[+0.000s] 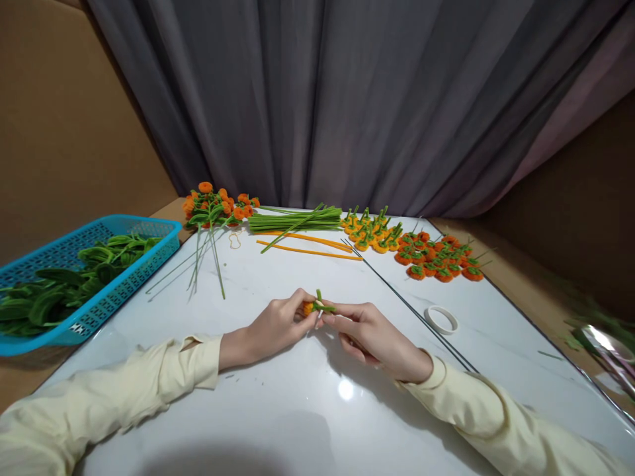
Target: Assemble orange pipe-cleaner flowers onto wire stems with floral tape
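Observation:
Above the middle of the white table, my left hand [278, 325] is closed in a pinch around a small orange-yellow pipe-cleaner flower [308, 308]. Short green pipe-cleaner ends [325, 307] stick out of the flower's base, one upward and one to the right. My right hand [377, 337] meets it from the right, thumb and index finger pinched at the green ends. A small pale bit shows between the fingertips, too small to make out. The other right fingers are curled in.
A blue basket [171, 231] of green leaves stands left. Along the back lie orange flowers [205, 188], green pipe cleaners [297, 220], orange-yellow pipe cleaners [310, 250], yellow flower heads [381, 246] and orange flower heads [444, 272]. A white tape roll [455, 322] and thin dark wires [404, 299] lie right.

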Action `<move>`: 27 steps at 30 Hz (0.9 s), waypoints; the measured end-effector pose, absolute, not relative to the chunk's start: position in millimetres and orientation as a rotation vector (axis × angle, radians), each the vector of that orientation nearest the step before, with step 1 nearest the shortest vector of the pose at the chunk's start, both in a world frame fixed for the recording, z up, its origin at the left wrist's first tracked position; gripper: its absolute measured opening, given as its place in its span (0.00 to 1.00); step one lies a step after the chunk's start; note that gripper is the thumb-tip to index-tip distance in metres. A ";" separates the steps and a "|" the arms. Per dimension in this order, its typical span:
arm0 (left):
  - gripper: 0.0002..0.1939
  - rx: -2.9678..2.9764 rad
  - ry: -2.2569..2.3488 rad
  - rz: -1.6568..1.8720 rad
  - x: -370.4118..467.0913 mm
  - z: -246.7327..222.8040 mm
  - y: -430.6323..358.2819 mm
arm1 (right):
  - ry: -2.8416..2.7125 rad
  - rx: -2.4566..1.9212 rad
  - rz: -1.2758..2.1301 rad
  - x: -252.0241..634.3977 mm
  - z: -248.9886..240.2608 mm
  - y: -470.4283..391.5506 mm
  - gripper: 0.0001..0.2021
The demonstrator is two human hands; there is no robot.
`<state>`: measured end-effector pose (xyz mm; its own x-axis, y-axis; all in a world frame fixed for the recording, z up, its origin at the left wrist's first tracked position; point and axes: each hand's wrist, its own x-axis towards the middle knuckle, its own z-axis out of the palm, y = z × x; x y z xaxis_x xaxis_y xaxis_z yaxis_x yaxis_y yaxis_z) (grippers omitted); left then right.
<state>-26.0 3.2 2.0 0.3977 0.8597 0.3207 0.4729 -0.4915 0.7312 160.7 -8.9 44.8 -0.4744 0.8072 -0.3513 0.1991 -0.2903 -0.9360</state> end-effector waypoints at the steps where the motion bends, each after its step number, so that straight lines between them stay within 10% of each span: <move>1: 0.05 2.066 1.103 0.945 -25.6 2.2 4.0 | -1.575 -1.249 1.757 160.9 42.9 -8.9 0.15; 10: 0.09 1.795 1.016 0.894 -24.1 2.6 8.2 | -2.228 -1.037 1.033 165.2 33.5 -4.6 0.12; 27: 0.08 1.885 0.918 0.884 -28.0 6.7 5.8 | -2.336 -0.931 0.832 168.2 29.7 -4.6 0.11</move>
